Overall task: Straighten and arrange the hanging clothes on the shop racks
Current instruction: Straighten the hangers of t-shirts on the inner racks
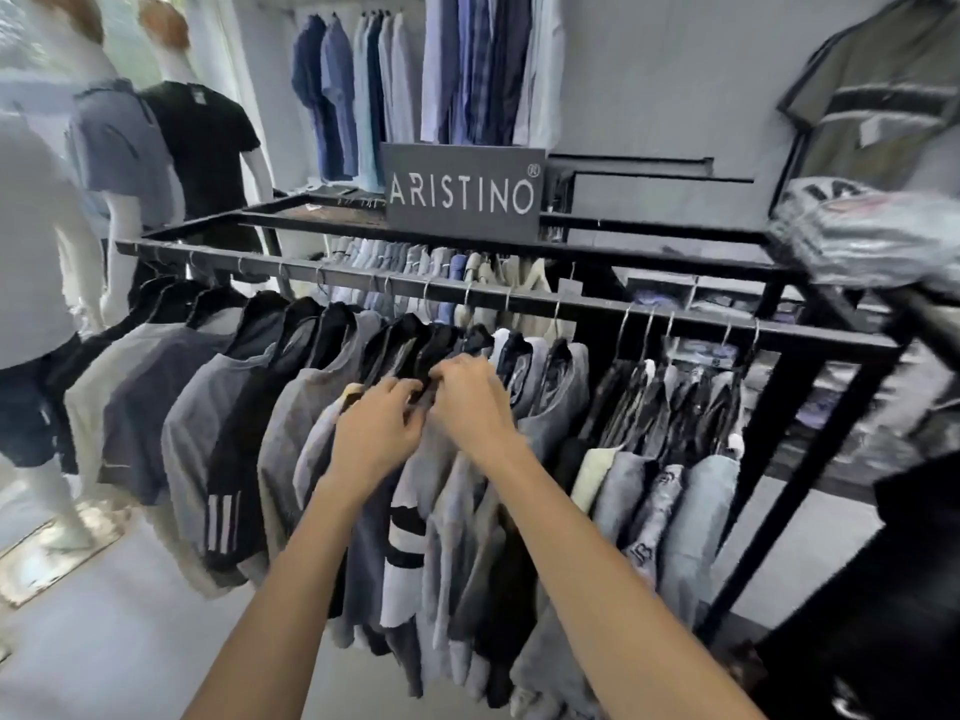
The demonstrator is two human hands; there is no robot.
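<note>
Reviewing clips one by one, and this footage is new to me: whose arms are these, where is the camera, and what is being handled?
No machine here: a person wears a wide-angle camera on the head, looking forward and down, so the bare arms are their own. The left hand and right hand meet on one shirt hanging on the black rack, fingers curled into its fabric. Other garments hang along it. A sign stands on top; mannequins stand at left.

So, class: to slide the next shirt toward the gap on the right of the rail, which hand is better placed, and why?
Probably the right hand: both pinch the dark shirt, but it sits higher, nearer the rail and its gap, while the left hand lies lower.
</note>
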